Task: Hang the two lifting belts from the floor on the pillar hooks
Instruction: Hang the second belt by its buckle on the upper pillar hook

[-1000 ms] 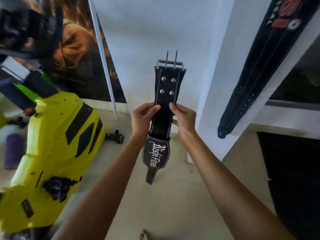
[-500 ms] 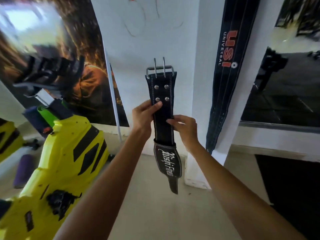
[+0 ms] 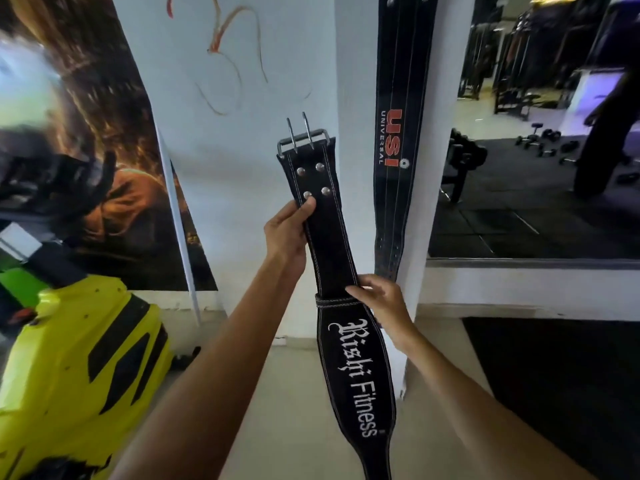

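I hold a black lifting belt (image 3: 334, 258) upright in front of the white pillar (image 3: 353, 81); white lettering marks its wide lower part and a steel two-prong buckle (image 3: 300, 137) tops it. My left hand (image 3: 287, 226) grips the strap just under the four rivets. My right hand (image 3: 381, 299) pinches the strap lower down, at the keeper loop. A second black belt (image 3: 398, 133) with red letters hangs down the pillar's front, its top end out of frame. No hook is visible.
A yellow exercise machine (image 3: 76, 368) stands at lower left. A dark poster (image 3: 104, 150) and a thin white bar (image 3: 176, 230) lean on the wall. A mirror (image 3: 540, 150) at right reflects dumbbells. A black floor mat (image 3: 561, 393) lies at lower right.
The belt has risen and come nearer the pillar. My left hand slid up to the rivets while my right hand dropped to the keeper loop. The view tilted upward.
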A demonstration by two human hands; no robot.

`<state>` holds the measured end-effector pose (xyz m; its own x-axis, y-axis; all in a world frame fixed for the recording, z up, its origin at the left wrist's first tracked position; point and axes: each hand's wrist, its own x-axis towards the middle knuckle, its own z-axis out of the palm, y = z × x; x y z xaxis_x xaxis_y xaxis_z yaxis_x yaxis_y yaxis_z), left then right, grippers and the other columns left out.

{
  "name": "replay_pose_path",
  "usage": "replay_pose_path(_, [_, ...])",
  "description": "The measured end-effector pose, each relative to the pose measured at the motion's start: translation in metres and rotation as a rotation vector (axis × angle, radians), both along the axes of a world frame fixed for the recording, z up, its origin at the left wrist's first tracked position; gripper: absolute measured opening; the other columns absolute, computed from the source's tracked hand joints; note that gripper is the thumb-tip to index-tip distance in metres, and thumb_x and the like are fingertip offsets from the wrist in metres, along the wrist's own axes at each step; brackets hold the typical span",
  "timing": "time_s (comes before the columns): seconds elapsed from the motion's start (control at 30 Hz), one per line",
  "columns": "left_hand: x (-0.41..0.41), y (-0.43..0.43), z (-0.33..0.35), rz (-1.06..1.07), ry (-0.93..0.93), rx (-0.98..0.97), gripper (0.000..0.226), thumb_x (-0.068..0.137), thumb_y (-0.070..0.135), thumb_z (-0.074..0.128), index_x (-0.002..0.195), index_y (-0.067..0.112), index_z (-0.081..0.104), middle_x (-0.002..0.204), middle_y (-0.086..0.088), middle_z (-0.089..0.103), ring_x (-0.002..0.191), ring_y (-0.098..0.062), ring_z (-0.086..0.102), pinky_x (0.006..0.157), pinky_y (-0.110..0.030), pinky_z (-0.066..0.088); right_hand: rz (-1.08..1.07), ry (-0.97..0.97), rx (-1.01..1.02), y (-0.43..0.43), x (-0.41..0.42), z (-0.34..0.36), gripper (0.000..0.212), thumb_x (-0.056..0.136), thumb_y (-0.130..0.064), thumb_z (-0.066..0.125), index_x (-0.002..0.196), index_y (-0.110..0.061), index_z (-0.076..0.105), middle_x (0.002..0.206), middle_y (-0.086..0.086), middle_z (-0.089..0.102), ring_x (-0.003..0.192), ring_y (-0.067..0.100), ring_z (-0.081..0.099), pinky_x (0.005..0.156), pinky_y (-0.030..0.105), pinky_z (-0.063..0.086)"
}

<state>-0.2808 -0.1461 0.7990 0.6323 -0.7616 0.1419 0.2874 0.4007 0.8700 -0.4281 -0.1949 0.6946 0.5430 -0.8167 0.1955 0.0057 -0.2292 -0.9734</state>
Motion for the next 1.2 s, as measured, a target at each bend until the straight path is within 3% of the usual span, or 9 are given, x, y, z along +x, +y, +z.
replay_pose_path(0.07, [-0.005, -0.003, 0.003, -0.030, 0.044, 0.004, 0.015, 0.085, 0.008, 0.065, 0.098, 0.001, 0.068, 0.089, -0.010, 0.070, 0.073, -0.019, 0.067, 0.071, -0.027, 0.058, 0.049, -0.003, 0.073, 0.005, -0.006, -0.005, 0.035, 0.083, -0.027, 0.065, 0.116, -0.015, 0.062, 0.114, 0.000, 0.068, 0.105, 0.010, 0.064, 0.094, 0.025, 0.048])
replay_pose_path(0.17, [-0.009, -0.005, 0.007, -0.046, 0.127, -0.012, 0.007, 0.085, 0.010, 0.066, 0.082, 0.005, 0.067, 0.074, -0.005, 0.071, 0.063, -0.016, 0.067, 0.062, -0.025, 0.058, 0.044, -0.056, 0.063, 0.009, 0.003, 0.006, 0.011, 0.086, -0.022, 0.062, 0.096, -0.023, 0.067, 0.094, -0.011, 0.071, 0.089, 0.002, 0.066, 0.087, 0.020, 0.049])
replay_pose_path(0.27, [-0.007, -0.007, 0.002, -0.007, -0.089, 0.049, 0.016, 0.089, 0.018, 0.061, 0.094, 0.005, 0.068, 0.082, -0.005, 0.070, 0.073, -0.017, 0.066, 0.062, -0.023, 0.056, -0.104, -0.168, 0.092, 0.010, 0.010, 0.015, 0.010, 0.087, -0.019, 0.061, 0.093, -0.017, 0.069, 0.086, -0.011, 0.071, 0.083, -0.003, 0.067, 0.085, 0.018, 0.049])
replay_pose_path(0.43, [-0.023, 0.024, -0.063, -0.038, -0.387, 0.171, 0.011, 0.088, 0.010, 0.062, 0.096, 0.007, 0.070, 0.078, 0.002, 0.074, 0.070, -0.008, 0.070, 0.063, -0.020, 0.054, -0.210, -0.251, 0.104, 0.002, 0.021, 0.043, 0.019, 0.087, -0.016, 0.060, 0.081, 0.001, 0.062, 0.072, 0.024, 0.057, 0.072, 0.022, 0.052, 0.072, 0.034, 0.043])
replay_pose_path(0.53, [-0.018, 0.030, -0.072, -0.060, -0.372, 0.195, 0.011, 0.086, 0.006, 0.064, 0.093, 0.010, 0.071, 0.074, 0.006, 0.075, 0.069, -0.007, 0.070, 0.065, -0.020, 0.055, -0.273, -0.247, 0.169, -0.004, 0.026, 0.054, 0.028, 0.086, -0.015, 0.062, 0.060, -0.016, 0.052, 0.061, -0.002, 0.049, 0.066, 0.013, 0.045, 0.068, 0.026, 0.039])
replay_pose_path(0.73, [-0.007, 0.029, -0.080, -0.151, -0.372, 0.212, 0.013, 0.080, 0.004, 0.069, 0.092, 0.007, 0.072, 0.078, 0.000, 0.076, 0.071, -0.015, 0.070, 0.068, -0.027, 0.056, -0.238, -0.248, 0.240, -0.009, 0.031, 0.058, 0.019, 0.084, -0.021, 0.064, 0.077, -0.004, 0.067, 0.087, 0.013, 0.063, 0.086, 0.025, 0.057, 0.098, 0.056, 0.043])
replay_pose_path(0.87, [-0.005, 0.053, -0.111, -0.239, -0.411, 0.370, 0.011, 0.079, 0.001, 0.069, 0.084, 0.010, 0.073, 0.072, 0.003, 0.076, 0.066, -0.012, 0.071, 0.068, -0.028, 0.054, -0.224, -0.231, 0.237, -0.004, 0.032, 0.067, 0.023, 0.084, -0.023, 0.064, 0.090, -0.001, 0.068, 0.100, 0.020, 0.070, 0.102, 0.035, 0.063, 0.104, 0.050, 0.042])
replay_pose_path(1.0, [0.003, 0.026, -0.063, -0.133, -0.317, 0.210, 0.006, 0.081, 0.004, 0.068, 0.079, 0.009, 0.072, 0.067, 0.002, 0.074, 0.062, -0.013, 0.069, 0.061, -0.024, 0.056, -0.195, -0.241, 0.192, -0.002, 0.037, 0.080, 0.012, 0.087, -0.018, 0.061, 0.088, -0.010, 0.070, 0.093, 0.013, 0.071, 0.092, 0.022, 0.062, 0.098, 0.047, 0.047])
replay_pose_path(1.2, [-0.010, 0.043, -0.098, -0.237, -0.336, 0.254, 0.013, 0.078, -0.001, 0.069, 0.088, 0.006, 0.072, 0.078, -0.002, 0.077, 0.069, -0.016, 0.071, 0.070, -0.031, 0.054, -0.213, -0.190, 0.130, -0.017, 0.036, 0.094, 0.033, 0.087, -0.020, 0.061, 0.101, 0.010, 0.063, 0.111, 0.028, 0.065, 0.106, 0.037, 0.061, 0.105, 0.045, 0.041])
